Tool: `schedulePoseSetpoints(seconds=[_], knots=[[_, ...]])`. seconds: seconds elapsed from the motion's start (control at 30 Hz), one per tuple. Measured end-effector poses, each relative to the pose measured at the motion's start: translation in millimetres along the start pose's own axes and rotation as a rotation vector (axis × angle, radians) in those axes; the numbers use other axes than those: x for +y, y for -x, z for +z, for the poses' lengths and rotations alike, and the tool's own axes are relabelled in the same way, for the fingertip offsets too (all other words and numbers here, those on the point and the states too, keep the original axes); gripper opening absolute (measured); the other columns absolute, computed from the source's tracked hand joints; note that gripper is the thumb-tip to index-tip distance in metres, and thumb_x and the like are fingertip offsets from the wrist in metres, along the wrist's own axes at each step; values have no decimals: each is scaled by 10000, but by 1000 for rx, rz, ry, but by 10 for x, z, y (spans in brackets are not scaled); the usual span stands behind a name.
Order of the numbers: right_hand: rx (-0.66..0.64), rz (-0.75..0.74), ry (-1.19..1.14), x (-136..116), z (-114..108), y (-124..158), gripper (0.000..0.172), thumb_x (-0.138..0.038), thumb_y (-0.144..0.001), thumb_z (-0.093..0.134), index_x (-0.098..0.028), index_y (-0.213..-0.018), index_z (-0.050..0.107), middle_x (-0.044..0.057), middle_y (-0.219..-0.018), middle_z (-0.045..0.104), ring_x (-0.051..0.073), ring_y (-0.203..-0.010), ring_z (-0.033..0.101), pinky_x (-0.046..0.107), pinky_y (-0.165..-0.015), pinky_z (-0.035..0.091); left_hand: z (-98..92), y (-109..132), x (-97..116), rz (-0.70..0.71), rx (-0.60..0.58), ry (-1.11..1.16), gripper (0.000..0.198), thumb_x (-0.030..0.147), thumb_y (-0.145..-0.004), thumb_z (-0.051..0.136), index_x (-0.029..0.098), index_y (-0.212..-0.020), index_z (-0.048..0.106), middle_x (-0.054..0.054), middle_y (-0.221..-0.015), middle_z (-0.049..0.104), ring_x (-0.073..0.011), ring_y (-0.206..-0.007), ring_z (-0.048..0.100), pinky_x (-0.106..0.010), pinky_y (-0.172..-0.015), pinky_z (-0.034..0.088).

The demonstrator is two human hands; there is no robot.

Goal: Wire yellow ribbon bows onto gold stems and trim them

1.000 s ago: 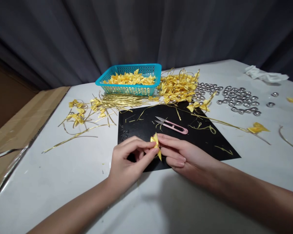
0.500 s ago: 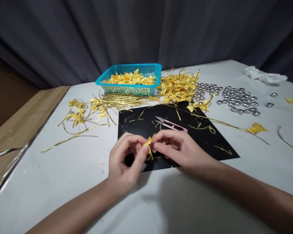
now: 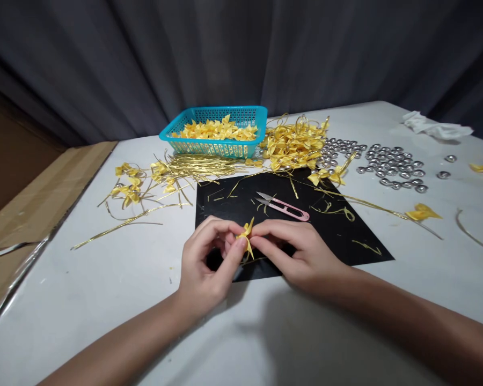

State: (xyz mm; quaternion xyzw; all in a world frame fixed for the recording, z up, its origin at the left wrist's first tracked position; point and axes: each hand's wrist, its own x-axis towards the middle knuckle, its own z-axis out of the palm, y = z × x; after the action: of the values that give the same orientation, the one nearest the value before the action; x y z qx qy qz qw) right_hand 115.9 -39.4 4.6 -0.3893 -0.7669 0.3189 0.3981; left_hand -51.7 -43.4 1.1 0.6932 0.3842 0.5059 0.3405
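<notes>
Grips of your left hand [image 3: 207,262] and right hand [image 3: 301,252] pinch the bow [image 3: 246,234]; slacken either and it could unfold beside scissors [image 3: 284,206] at 1 o'clock.

Craft workbench: ribbon bows [image 3: 292,143], snips [image 3: 284,206].

Two bare hands are seen, the left hand [image 3: 203,273] and the right hand [image 3: 301,252]. The left forearm [image 3: 116,348] is uncovered to the frame edge at 7 o'clock, the right forearm [image 3: 418,327] at 4 o'clock. Slender fingers [image 3: 273,252] with short, plain nails are shown.
</notes>
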Motion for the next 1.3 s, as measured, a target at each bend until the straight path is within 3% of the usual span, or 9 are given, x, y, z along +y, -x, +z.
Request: schedulePoseSetpoints(seconds=[0.13,0.27,0.47,0.63,0.87,1.03,1.3], knots=[[-9,-148,105,32,-4,25,157,-130,-895,455,-168,-863,604,35,-770,628,108,-639,539,206,-589,414,2,-2,1,19,-18,6,26,182,-834,588,174,-856,600,-1,-695,506,-108,-606,482,-227,-529,415],[-34,-193,212,51,3,55,216,-106,-896,413,-157,-872,622,47,-742,609,124,-635,540,220,-571,405,5,1,2,35,-30,5,28,145,-819,597,167,-837,596,1,-689,508,-100,-601,479,-217,-523,409],[20,-194,247,33,23,65,228,-100,-899,406,-165,-876,624,41,-724,614,117,-625,538,212,-576,406,12,-24,-2,14,-70,12,19,151,-834,576,161,-840,592,-11,-703,536,-106,-607,506,-212,-517,432],[-27,-134,218,26,-5,36,191,-139,-900,429,-169,-938,614,44,-789,654,116,-636,572,212,-582,418,10,-14,3,17,-42,-64,24,170,-850,563,179,-856,584,-11,-726,533,-116,-647,514,-228,-564,437],[-72,-276,273,61,-54,35,247,-77,-865,405,-183,-914,622,43,-756,664,126,-644,588,212,-577,417,-11,-9,9,31,-34,-14,34,176,-836,567,174,-804,578,-2,-672,498,-118,-600,469,-239,-530,402],[-11,-263,310,43,-21,53,316,-52,-845,396,-192,-962,654,38,-738,678,125,-599,589,215,-534,409,-12,-43,8,-27,-69,63,48,180,-814,597,168,-767,598,14,-636,478,-96,-549,450,-213,-483,378],[55,-220,250,-7,29,96,306,-47,-855,405,-195,-956,652,50,-841,712,127,-664,633,215,-578,457,-16,-52,-13,3,-108,98,51,162,-817,594,170,-768,585,24,-610,462,-90,-527,446,-208,-474,381]])
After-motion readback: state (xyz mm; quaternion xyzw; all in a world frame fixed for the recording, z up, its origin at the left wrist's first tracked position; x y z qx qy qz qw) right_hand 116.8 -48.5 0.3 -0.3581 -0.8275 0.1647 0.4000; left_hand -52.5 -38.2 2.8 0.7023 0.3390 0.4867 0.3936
